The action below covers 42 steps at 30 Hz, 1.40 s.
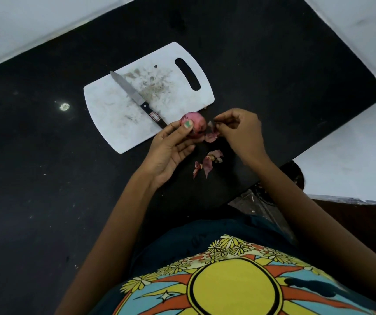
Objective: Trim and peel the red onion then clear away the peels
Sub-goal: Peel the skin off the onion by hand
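Left hand (171,146) grips the red onion (195,125), thumb on top, fingers curled under; the onion is held just above the near right corner of the white cutting board (114,123), over the black surface (34,178). Right hand (239,130) is just beside the onion, fingers pinching a strip of peel (212,136) that hangs off the onion's right side. Loose peels (207,163) lie on the surface below the hands, off the board. Knife (137,98) lies diagonally on the board, black handle toward the onion, blade tip pointing away. Board shows dirty smears mid-area.
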{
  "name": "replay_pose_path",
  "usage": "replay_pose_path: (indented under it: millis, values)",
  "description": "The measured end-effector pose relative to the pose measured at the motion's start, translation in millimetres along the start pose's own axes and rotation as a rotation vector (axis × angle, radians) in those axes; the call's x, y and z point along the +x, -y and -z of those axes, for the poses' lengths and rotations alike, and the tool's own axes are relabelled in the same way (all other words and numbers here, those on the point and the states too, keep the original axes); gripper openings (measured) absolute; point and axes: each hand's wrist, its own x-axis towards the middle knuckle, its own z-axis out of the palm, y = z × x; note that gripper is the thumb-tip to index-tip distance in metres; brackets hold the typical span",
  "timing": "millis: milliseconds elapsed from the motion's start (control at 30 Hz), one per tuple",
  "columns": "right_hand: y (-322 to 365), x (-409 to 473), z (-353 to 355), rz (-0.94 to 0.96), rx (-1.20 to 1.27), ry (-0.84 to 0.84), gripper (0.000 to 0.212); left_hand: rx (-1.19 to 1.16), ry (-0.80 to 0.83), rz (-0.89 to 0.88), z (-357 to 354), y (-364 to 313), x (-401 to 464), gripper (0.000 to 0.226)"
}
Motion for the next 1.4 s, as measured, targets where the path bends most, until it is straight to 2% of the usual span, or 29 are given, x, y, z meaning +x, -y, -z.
replay_pose_path:
  millis: [200,233,300,400,467,567,733,800,967,1400]
  values:
    - [-4,2,-4,0.062,-0.385,0.097,0.023,-0.097,-0.029,0.036,0,-1,0,0.042]
    - [0,-1,-2,0.078,-0.377,0.087,0.025,-0.105,-0.031,0.037,0,-1,0,0.042]
    - [12,-5,2,0.115,-0.157,0.080,0.023,-0.099,-0.034,0.033,0,-1,0,0.039]
    - [26,-10,5,0.131,0.096,0.175,0.018,-0.038,-0.026,0.031,-2,0,0,0.028]
    - [27,-10,2,0.138,0.120,0.211,0.024,-0.006,-0.026,0.030,-3,0,0,0.021]
    - [25,-7,-1,0.152,0.122,0.235,0.033,0.035,-0.026,0.048,-4,1,-1,0.024]
    - [23,-8,-1,0.131,0.216,0.225,0.029,0.093,-0.047,0.056,-2,-1,-2,0.035]
    - [23,-9,-2,0.107,0.249,0.210,0.028,0.088,-0.060,0.046,-1,-3,-2,0.030]
    - [23,-7,-5,0.074,0.257,0.218,0.030,0.048,-0.079,0.030,-1,-2,-1,0.011]
    - [23,-7,-4,0.068,0.336,0.234,0.035,-0.107,-0.098,0.038,2,-3,1,0.016]
